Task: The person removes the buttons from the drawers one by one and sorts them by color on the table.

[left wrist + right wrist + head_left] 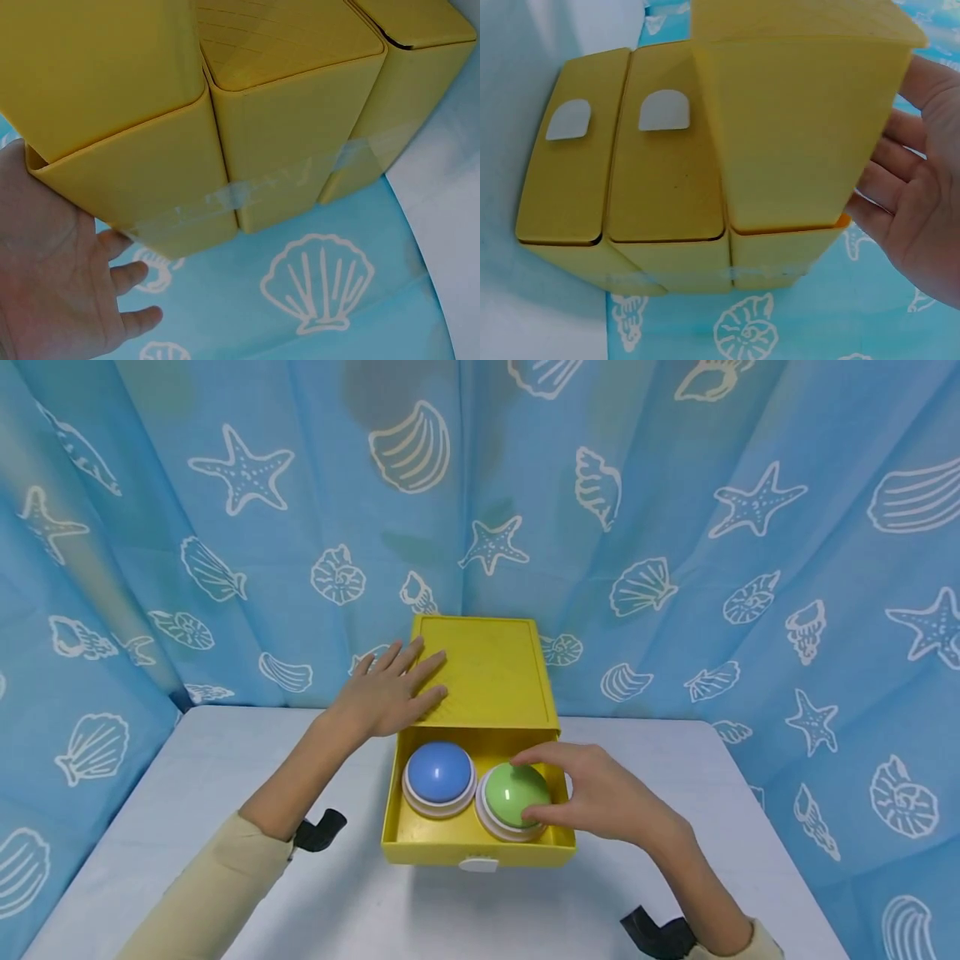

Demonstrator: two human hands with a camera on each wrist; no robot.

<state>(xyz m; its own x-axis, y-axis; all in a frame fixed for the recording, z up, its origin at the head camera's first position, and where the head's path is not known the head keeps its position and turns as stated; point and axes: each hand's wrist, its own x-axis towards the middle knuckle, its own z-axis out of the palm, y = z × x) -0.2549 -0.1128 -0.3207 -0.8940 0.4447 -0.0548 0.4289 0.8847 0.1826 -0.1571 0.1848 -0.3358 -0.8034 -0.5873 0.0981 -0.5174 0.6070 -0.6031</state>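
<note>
A yellow drawer cabinet (pixel 491 668) stands on the table with its top drawer (pixel 427 853) pulled out. Inside that drawer sit a blue dome button (pixel 439 772) on the left and a green dome button (pixel 516 795) on the right, both with white bases. My right hand (pixel 611 797) reaches over the drawer's right side and holds the green button between thumb and fingers. With fingers spread, my left hand (pixel 382 697) rests at the left edge of the cabinet's top; the left wrist view shows its palm (pixel 56 277) beside the yellow side wall.
Two lower drawers, each with a white handle (pixel 664 110), are closed. Clear tape (pixel 240 195) runs across the cabinet's side. A white table (pixel 352 893) lies underneath, and a blue curtain (pixel 300 527) with shell and starfish prints hangs behind and at both sides.
</note>
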